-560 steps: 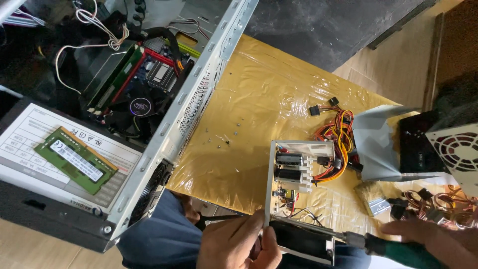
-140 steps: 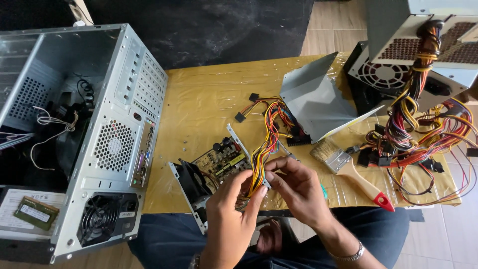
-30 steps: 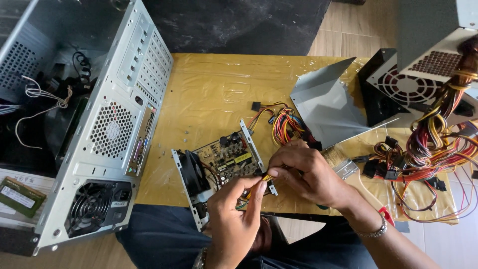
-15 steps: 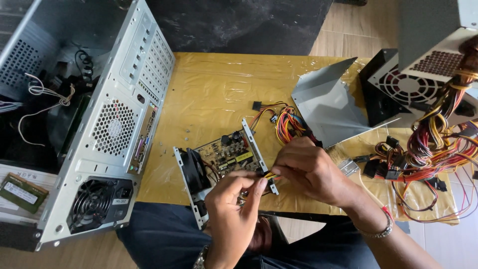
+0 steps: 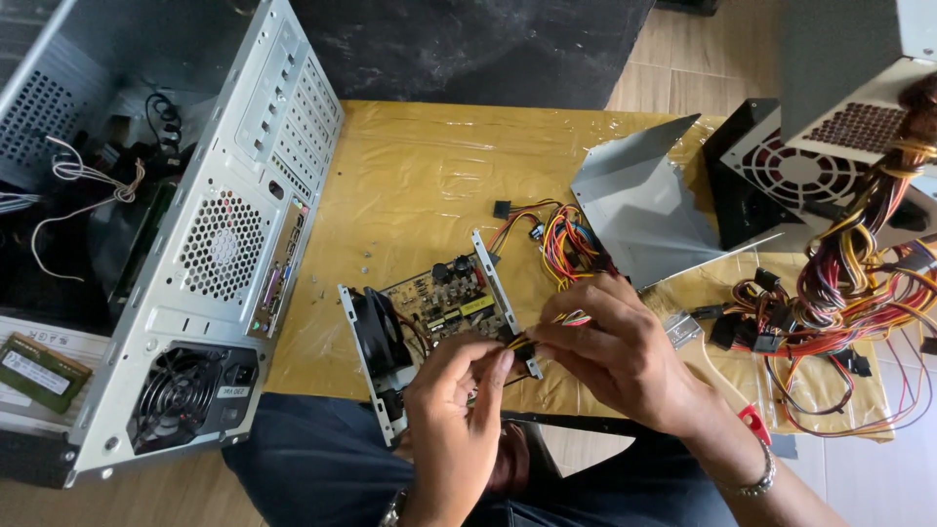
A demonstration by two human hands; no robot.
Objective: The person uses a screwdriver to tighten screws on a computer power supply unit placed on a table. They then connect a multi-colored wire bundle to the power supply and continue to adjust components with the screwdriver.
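Observation:
An opened power supply (image 5: pixel 429 312) lies at the near edge of the yellow table (image 5: pixel 429 185), its green circuit board and black fan exposed. A bundle of coloured wires (image 5: pixel 561 239) runs from it toward the back. My left hand (image 5: pixel 454 410) and my right hand (image 5: pixel 615 346) meet at the unit's right side. Both pinch the same strand of coloured wires (image 5: pixel 547 327) between fingertips. A metal bracelet sits on my right wrist.
An open grey computer case (image 5: pixel 205 263) lies on its side at the left, a green memory stick (image 5: pixel 39 369) beside it. A bent grey metal cover (image 5: pixel 644 205) lies behind my right hand. Other power supplies (image 5: pixel 830 156) with tangled cables (image 5: pixel 839 303) fill the right.
Over the last second my left fingers have closed in on the wire strand beside my right hand; the view has shifted slightly. Long before, the case was turned and the unit repositioned.

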